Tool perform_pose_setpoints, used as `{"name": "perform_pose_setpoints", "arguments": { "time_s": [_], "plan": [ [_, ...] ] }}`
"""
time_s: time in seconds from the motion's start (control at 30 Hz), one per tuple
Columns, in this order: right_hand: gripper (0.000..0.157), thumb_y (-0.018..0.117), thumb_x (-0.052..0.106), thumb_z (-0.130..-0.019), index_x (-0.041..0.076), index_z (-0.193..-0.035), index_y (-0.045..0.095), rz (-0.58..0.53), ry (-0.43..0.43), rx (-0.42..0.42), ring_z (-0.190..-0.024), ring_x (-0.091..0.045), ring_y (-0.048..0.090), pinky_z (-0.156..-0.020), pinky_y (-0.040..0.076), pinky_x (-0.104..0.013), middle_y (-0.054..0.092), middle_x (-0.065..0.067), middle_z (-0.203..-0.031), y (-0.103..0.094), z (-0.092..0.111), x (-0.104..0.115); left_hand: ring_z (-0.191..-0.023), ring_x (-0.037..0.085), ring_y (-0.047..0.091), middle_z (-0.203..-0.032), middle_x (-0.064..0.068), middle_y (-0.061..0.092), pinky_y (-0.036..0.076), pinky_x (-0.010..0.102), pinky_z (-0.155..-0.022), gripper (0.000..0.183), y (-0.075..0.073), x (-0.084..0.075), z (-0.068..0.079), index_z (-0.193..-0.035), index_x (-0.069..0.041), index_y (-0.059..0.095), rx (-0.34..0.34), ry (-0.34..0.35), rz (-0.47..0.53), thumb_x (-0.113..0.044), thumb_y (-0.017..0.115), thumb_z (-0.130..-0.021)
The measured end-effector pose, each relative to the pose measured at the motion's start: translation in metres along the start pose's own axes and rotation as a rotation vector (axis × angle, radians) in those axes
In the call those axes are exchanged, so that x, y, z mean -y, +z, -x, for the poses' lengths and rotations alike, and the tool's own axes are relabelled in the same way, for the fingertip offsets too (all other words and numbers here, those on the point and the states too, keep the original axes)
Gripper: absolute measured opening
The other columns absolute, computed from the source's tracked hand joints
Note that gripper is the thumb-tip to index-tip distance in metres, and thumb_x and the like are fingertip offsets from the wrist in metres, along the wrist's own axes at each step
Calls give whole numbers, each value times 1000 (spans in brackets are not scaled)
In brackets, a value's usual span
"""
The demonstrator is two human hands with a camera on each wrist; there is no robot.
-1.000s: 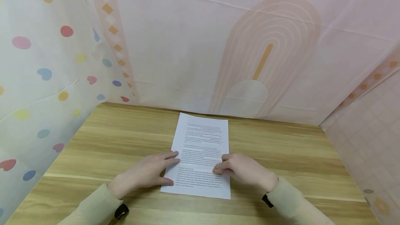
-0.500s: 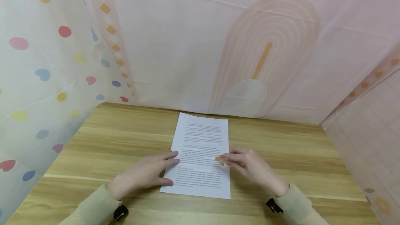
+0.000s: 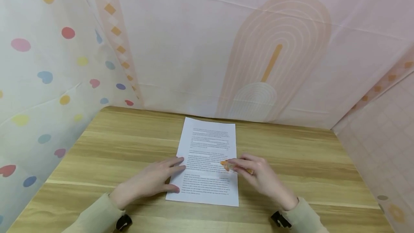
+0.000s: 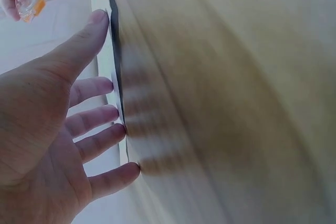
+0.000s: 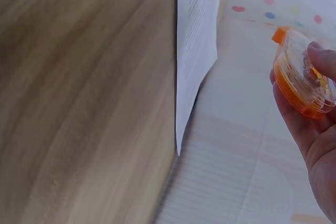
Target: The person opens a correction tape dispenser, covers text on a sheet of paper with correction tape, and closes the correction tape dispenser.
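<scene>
A white printed sheet of paper (image 3: 213, 123) lies on the wooden table, its lines of text broken by several white gaps. My left hand (image 3: 150, 179) rests at its left edge, with spread fingertips and thumb on the margin. In my right hand (image 3: 258, 173) I hold an orange and clear correction tape (image 5: 302, 77) between thumb and fingers, over the sheet's right side. The right wrist view shows its orange tip (image 5: 280, 34) pointing away from the hand, with the thumb on the clear case. The left wrist view also catches the correction tape (image 4: 34, 1) at upper left.
The wooden table (image 3: 307, 154) extends to both sides of the sheet. A pale patterned cloth (image 3: 181, 46) hangs behind the far edge, and a dotted cloth (image 3: 48, 56) hangs on the left. Dark wrist straps (image 3: 280, 220) show at the sleeves.
My right hand has lifted from the text and shifted a little right and away, bringing the correction tape into sight in the head view. The left hand stays at the paper's edge.
</scene>
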State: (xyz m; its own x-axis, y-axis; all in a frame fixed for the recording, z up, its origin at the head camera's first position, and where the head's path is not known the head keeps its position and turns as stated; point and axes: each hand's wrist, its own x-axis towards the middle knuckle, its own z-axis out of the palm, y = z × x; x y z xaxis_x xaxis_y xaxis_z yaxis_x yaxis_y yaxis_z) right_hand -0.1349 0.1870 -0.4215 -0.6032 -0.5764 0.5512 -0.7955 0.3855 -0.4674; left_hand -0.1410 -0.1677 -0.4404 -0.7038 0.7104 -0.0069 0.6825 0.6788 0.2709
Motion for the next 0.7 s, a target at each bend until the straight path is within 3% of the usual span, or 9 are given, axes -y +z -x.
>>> {"name": "perform_pose_setpoints", "arguments": {
  "time_s": [0.4, 0.7],
  "plan": [
    [31, 70, -4, -88, 5, -118, 72, -53, 43, -68, -67, -3, 56, -53, 46, -13, 70, -2, -98, 4, -1, 0, -132, 39, 47, -145, 16, 50, 43, 61, -99, 65, 1, 0, 2, -132, -5, 62, -36, -5, 26, -42, 79, -81],
    [31, 71, -4, -87, 4, -117, 72, -81, 34, -128, -66, -5, 57, -54, 46, -12, 70, -4, -97, 5, -6, 2, -116, 30, 60, -128, 10, 64, 49, 48, -96, 53, -4, 0, 5, -129, -7, 64, -82, 3, 80, -33, 78, -85]
  ]
}}
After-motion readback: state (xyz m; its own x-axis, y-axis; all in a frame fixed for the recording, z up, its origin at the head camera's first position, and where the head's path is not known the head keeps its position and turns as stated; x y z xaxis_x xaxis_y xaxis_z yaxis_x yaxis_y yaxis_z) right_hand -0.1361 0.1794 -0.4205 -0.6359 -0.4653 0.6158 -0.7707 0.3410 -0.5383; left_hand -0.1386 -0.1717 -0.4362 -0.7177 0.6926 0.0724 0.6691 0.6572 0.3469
